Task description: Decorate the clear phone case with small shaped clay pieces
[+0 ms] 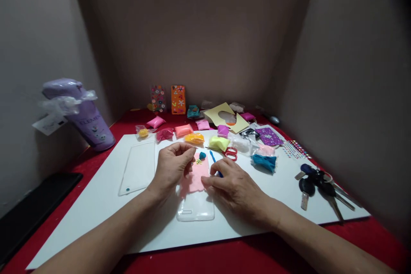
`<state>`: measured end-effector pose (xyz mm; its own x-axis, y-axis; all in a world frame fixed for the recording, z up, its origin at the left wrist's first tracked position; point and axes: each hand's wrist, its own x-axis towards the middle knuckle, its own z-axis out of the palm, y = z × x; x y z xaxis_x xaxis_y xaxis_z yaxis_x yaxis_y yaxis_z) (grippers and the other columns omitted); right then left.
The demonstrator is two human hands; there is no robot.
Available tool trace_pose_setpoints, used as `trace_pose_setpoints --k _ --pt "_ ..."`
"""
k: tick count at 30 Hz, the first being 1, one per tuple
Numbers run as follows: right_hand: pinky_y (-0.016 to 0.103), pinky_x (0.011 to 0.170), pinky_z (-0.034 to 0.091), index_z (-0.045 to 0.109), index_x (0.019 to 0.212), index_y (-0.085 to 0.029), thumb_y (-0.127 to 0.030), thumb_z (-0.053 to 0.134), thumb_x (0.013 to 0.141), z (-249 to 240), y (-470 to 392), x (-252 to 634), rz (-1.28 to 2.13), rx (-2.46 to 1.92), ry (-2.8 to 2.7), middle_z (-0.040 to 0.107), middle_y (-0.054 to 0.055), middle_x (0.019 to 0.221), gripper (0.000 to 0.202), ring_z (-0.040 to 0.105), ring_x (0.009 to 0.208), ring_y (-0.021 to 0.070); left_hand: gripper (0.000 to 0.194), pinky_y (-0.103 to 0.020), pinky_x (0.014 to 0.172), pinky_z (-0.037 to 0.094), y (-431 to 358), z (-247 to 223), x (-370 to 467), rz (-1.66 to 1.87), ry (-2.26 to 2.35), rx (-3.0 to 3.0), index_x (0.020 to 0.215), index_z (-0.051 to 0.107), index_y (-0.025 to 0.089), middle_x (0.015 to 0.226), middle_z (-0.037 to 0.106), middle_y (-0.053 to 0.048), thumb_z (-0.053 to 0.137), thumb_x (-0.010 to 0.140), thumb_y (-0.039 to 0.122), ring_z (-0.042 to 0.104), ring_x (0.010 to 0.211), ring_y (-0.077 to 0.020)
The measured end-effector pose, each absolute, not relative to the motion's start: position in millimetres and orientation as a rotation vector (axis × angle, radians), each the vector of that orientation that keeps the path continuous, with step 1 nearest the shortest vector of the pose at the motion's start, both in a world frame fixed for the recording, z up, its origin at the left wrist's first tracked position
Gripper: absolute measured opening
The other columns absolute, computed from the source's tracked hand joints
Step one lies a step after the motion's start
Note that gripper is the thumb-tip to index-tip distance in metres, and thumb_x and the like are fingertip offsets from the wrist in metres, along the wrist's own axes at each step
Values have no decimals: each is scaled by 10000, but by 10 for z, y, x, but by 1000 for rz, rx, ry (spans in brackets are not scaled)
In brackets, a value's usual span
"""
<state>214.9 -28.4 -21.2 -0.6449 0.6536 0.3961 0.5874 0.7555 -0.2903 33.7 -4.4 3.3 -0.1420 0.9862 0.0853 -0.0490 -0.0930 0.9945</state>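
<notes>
While both hands are bent over a clear phone case (195, 212), a pink clay sheet (195, 182) lies on this case, between them. The left hand (175, 163) has its thumb and forefinger brought nearly together at the sheet's upper left side; whether something small is pinched there, one cannot tell. The right hand (229, 182) is loosely curled, with fingertips at the sheet's right edge; its grip, if any, cannot be told. On the sheet, between the hands, are a teal heart (202, 155) and a small yellow-and-dark striped piece (199, 162).

A blue modelling tool (212, 156) lies just beyond the right hand's fingers, partly hidden by them, and red-handled scissors (231, 154) are near it, farther away. Left of the left hand, a second clear case (138, 167) rests on the white board (86, 205). Well to the right of the right hand lies a bunch of keys (316, 183).
</notes>
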Motion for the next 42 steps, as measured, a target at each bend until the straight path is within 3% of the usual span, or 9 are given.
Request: trace_pose_setpoints --k 11,17,29,33,42 --pt "356 766 385 641 974 -206 -258 477 916 -199 -273 2152 50 -926 -2526 541 72 940 182 443 878 204 165 -156 317 332 -107 -75 429 1400 1244 1001 687 601 147 472 515 53 710 679 271 402 329 -42" --pt "351 762 381 632 932 -196 -229 486 909 -143 -299 2128 -40 -957 -2585 551 71 903 152 442 869 204 182 -158 336 336 -107 -117 443 1408 1225 978 670 605 144 502 527 44 723 663 283 432 358 -46" --pt "345 755 376 636 1027 -228 -183 453 905 -233 -242 2159 27 -931 -2428 548 64 948 224 446 872 196 187 -153 337 324 -131 -102 465 1381 1235 987 667 602 136 501 518 39 720 666 282 416 375 -44" --pt "356 773 374 601 1096 -242 -261 449 925 -215 -284 2135 41 -955 -2528 532 64 931 229 434 872 202 190 -155 359 339 -129 -108 461 1369 1234 981 672 600 139 514 531 37 725 665 282 425 378 -39" --pt "375 798 367 606 1058 -218 -356 463 920 -196 -316 2101 28 -987 -2560 521 72 919 242 419 872 214 201 -161 359 337 -126 -97 447 1396 1253 977 697 619 144 522 552 37 729 661 309 440 386 -49"
